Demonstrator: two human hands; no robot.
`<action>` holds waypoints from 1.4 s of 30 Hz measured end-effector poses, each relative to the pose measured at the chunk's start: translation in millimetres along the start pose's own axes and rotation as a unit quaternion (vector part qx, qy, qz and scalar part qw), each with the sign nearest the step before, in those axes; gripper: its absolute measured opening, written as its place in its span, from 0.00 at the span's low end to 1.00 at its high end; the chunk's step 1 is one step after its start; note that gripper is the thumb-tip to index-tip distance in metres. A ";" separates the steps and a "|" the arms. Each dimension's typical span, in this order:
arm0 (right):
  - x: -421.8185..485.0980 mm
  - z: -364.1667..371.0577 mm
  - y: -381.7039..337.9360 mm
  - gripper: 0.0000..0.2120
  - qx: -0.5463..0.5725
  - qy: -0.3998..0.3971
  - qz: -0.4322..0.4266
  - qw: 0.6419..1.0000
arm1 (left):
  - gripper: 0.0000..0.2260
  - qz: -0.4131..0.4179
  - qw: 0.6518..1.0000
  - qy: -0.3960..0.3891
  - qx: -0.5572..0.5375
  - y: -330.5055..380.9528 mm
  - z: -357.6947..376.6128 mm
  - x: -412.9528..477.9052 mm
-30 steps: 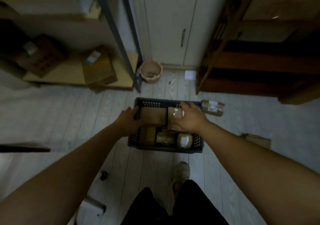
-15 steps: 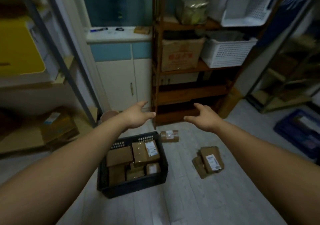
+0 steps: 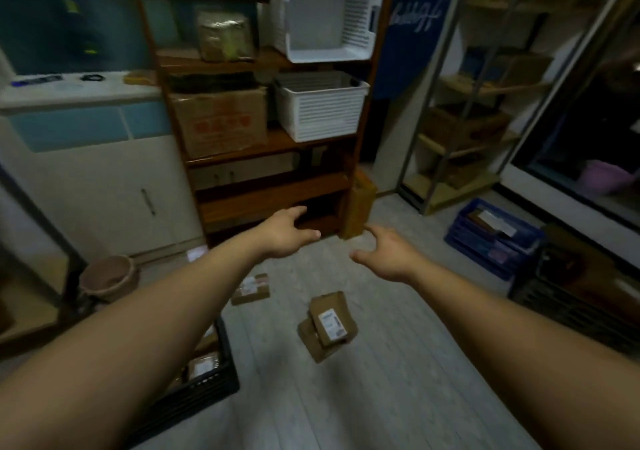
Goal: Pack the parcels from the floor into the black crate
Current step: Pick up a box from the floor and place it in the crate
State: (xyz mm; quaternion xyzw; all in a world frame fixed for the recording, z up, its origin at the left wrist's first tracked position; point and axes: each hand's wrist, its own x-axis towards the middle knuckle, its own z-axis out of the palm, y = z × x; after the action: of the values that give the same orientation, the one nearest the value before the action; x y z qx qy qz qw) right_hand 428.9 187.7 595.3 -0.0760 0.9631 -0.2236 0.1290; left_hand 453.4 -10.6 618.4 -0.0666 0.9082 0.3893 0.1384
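Both arms reach out over the floor (image 3: 388, 387). The left hand (image 3: 282, 233) is open, with its fingers spread and holding nothing. The right hand (image 3: 389, 257) is open too, with loose fingers and nothing in it. The two hands are up in the air, a little apart.

Two brown parcels lie in a small pile on the floor, nearer than the hands and below them. The top parcel (image 3: 330, 318) has a white label and rests on the bottom parcel (image 3: 311, 344). No finger touches them. A third parcel (image 3: 251, 288) lies to the left, just beside the left arm.

The black crate (image 3: 221, 385) sits near on the left, partly hidden under the left arm. A labelled parcel (image 3: 203, 363) is inside it. A wooden shelf (image 3: 263, 200) stands far behind the hands.
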 end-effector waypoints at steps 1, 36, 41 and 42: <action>0.4 -5.6 19.6 0.36 0.002 -0.005 0.009 1.000 | 0.31 0.001 1.000 -0.010 0.005 12.5 17.5 7.3; 338.4 106.9 165.0 0.27 0.095 -0.390 0.071 0.913 | 0.32 -0.421 0.882 0.028 -0.208 -113.3 163.2 279.6; 399.9 167.5 206.9 0.25 0.046 -0.446 0.055 0.892 | 0.32 -0.494 0.837 0.047 -0.232 -144.8 231.4 326.2; 411.9 184.5 217.0 0.25 0.043 -0.445 0.061 0.892 | 0.32 -0.495 0.835 0.041 -0.236 -153.6 247.1 339.4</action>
State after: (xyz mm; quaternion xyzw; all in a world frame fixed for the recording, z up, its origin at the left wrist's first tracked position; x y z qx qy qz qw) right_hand 68.3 220.6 249.4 -0.1035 0.7969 -0.1988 0.5609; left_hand 214.4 58.5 246.9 -0.5540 0.6394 0.4679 0.2557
